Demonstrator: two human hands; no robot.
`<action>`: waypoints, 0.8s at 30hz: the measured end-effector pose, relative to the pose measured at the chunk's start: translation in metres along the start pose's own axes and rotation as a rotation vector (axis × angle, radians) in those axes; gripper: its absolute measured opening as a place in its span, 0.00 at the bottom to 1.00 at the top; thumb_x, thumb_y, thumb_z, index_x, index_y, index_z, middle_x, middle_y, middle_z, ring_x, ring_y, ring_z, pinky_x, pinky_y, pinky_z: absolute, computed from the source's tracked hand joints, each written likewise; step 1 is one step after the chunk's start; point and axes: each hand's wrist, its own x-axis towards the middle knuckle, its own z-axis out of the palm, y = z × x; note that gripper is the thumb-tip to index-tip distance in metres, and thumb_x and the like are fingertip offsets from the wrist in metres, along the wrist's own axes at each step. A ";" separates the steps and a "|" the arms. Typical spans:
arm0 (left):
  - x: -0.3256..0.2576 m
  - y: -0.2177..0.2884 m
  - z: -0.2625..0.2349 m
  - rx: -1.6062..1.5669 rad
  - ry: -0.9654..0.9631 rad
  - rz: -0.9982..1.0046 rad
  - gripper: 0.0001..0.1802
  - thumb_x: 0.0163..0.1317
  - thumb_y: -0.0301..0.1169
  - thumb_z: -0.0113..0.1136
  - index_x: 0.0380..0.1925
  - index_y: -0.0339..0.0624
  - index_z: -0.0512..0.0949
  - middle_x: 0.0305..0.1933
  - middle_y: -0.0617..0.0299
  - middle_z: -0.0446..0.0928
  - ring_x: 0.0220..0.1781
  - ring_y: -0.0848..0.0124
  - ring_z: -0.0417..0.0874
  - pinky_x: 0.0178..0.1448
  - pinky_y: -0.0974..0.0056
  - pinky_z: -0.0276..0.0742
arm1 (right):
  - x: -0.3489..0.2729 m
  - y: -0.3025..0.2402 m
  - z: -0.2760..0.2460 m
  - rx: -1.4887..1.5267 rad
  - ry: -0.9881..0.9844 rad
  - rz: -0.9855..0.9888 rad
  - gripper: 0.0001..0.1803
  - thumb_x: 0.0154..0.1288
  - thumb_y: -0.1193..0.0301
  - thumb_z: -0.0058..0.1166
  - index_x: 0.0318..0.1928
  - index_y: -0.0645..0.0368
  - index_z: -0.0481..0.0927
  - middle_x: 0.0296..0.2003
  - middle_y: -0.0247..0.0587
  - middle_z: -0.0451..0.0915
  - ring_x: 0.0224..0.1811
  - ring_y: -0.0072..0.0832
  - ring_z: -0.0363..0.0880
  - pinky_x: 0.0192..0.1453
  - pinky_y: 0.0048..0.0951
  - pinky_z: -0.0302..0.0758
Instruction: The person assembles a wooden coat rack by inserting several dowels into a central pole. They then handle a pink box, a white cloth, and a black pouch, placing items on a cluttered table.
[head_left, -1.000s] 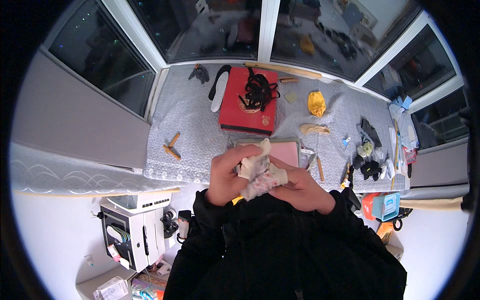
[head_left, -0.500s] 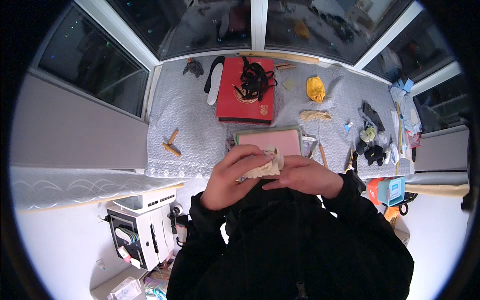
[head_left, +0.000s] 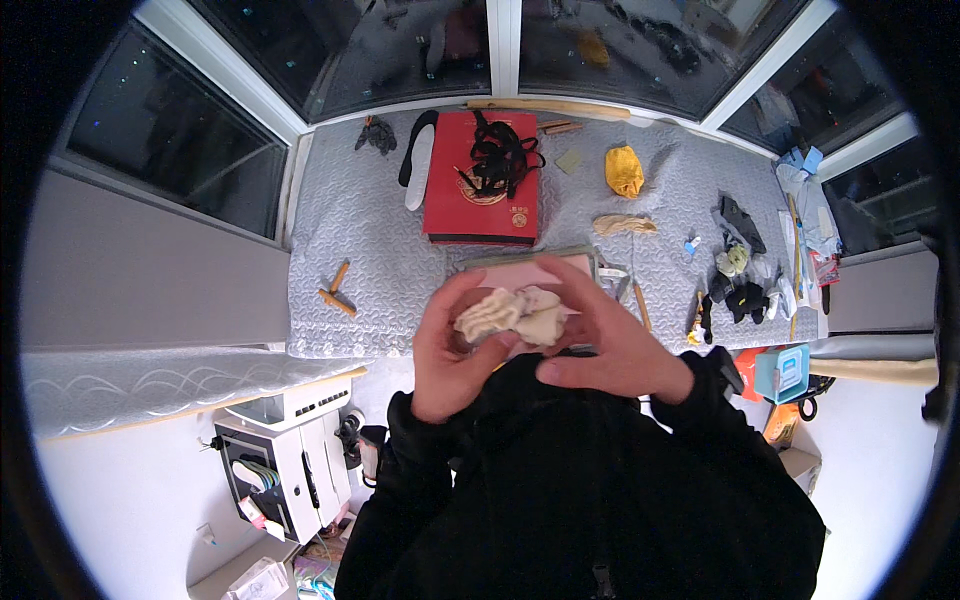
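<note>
A bunched, ruffled cream cloth (head_left: pixel 512 317) is held up in front of my body, over the near edge of the padded surface. My left hand (head_left: pixel 447 345) closes around its left side, the thumb laid on the near face. My right hand (head_left: pixel 620 335) curls round the cloth's right side, fingertips over its far side and thumb below on the near side. Partly hidden beneath both hands lies a pink board (head_left: pixel 508 274) with a greenish rim.
A red box (head_left: pixel 480 215) carries tangled black straps (head_left: pixel 503 160). Left of it lie a white insole (head_left: pixel 420 170) and a wooden T-shaped tool (head_left: pixel 338 292). Toward the right are a yellow bundle (head_left: pixel 624 172), a beige cloth strip (head_left: pixel 624 224) and a heap of dark cloths (head_left: pixel 745 300).
The cream cloth has been spread wider and shows more of its face. My right hand has moved from a pinch to a wider curl around it.
</note>
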 end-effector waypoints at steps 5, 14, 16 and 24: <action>-0.001 -0.001 0.016 0.335 -0.036 0.152 0.30 0.50 0.13 0.64 0.56 0.36 0.72 0.52 0.53 0.76 0.56 0.63 0.79 0.59 0.63 0.75 | 0.014 0.021 0.000 -0.177 0.139 -0.044 0.26 0.62 0.78 0.59 0.61 0.64 0.70 0.45 0.41 0.80 0.45 0.24 0.81 0.48 0.24 0.79; 0.003 0.008 0.023 0.413 -0.095 0.278 0.22 0.54 0.19 0.62 0.52 0.31 0.76 0.57 0.47 0.74 0.60 0.57 0.78 0.62 0.61 0.72 | 0.016 0.031 0.004 0.342 0.317 -0.016 0.13 0.66 0.76 0.54 0.50 0.63 0.75 0.37 0.37 0.81 0.37 0.20 0.81 0.44 0.23 0.79; 0.003 0.004 0.027 0.351 -0.034 0.206 0.18 0.57 0.20 0.61 0.50 0.31 0.77 0.55 0.48 0.75 0.57 0.59 0.79 0.60 0.63 0.73 | 0.017 0.033 0.003 0.267 0.367 -0.028 0.14 0.66 0.74 0.56 0.51 0.64 0.75 0.37 0.37 0.81 0.36 0.20 0.80 0.42 0.22 0.77; -0.003 0.001 0.021 0.229 -0.095 -0.017 0.09 0.62 0.21 0.60 0.43 0.32 0.79 0.40 0.55 0.80 0.42 0.71 0.81 0.48 0.68 0.76 | 0.018 0.048 0.007 -0.165 0.530 -0.342 0.15 0.64 0.77 0.58 0.50 0.63 0.75 0.36 0.36 0.82 0.35 0.18 0.79 0.39 0.20 0.75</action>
